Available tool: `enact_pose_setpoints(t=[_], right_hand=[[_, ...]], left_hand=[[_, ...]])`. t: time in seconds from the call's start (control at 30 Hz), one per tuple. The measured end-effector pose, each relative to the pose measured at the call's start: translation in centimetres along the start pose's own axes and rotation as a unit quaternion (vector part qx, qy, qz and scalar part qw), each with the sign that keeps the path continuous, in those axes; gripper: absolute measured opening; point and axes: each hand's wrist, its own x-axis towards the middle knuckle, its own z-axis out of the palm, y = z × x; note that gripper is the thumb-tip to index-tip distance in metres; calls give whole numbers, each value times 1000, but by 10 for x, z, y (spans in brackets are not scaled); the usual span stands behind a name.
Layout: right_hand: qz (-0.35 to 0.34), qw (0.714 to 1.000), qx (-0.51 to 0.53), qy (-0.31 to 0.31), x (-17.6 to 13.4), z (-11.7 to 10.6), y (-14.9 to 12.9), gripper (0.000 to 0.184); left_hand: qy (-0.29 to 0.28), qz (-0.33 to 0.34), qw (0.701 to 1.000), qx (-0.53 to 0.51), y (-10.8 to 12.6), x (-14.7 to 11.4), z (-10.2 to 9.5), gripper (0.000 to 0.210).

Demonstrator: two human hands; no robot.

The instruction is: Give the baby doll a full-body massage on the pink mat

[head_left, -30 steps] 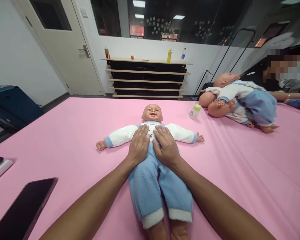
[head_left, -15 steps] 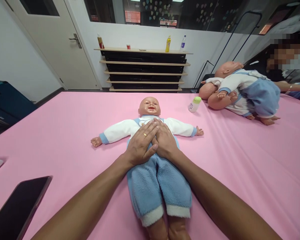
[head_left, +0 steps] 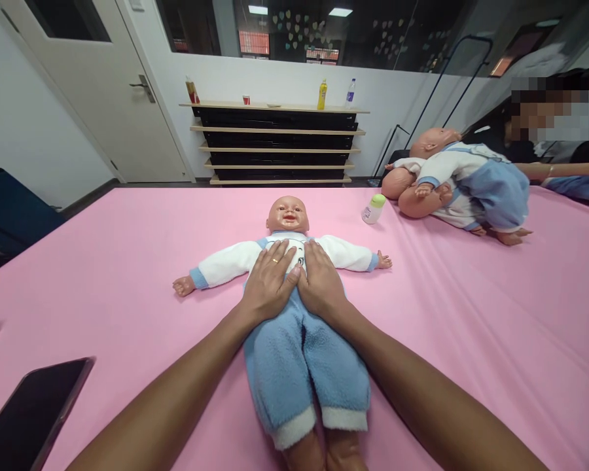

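A baby doll [head_left: 307,366] in a white top and blue fleece trousers lies face up on a pink sheet [head_left: 127,242], arms spread wide and legs toward me. My left hand [head_left: 269,281], a ring on one finger, rests flat on the left side of its chest. Flat on the right side lies my right hand [head_left: 320,278]. Both hands have their fingers stretched toward the doll's head, and neither grips anything. Between them shows a strip of the printed top. The thumbs nearly meet at the doll's middle.
A white bottle with a green cap [head_left: 374,209] stands right of the doll's head. Farther right, more dolls [head_left: 471,183] lie piled, with another person's arm [head_left: 569,171] beyond. A phone [head_left: 34,412] lies at the near left. A shelf unit [head_left: 279,131] stands behind the table.
My hands, earlier overlapping at the centre of the doll's chest, have moved apart to either side, uncovering the print between them. The view has shifted slightly.
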Motion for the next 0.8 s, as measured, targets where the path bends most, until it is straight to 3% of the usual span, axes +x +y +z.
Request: enact_pose_setpoints(t=[0.17,0.27,0.4,0.47,0.53,0.63,0.8], right_hand=[[-36,997,12,67,-2,2,2,54],[-114,988,37,101,-4,0,1,42],[-253,964,75,43,-4,-7,-3,34],[-284,956,74,1,-2,-9,-4,38],[-275,959,63,-28,1,-10,-4,42],[-205,977,43,-37,6,-8,-2,46],[-88,995,24,-27,7,-5,-1,53]], left_hand=[[28,-62,998,-7,-1,0,8,60],[58,-83,995,-20,-4,-3,13,61],[114,-102,986,-59,-7,-8,16,57],[144,-104,981,-74,-8,-11,16,55],[172,-87,978,-80,-7,-13,15,54],[200,-13,975,-94,-5,-14,12,51],[179,101,972,-115,-2,-15,4,47]])
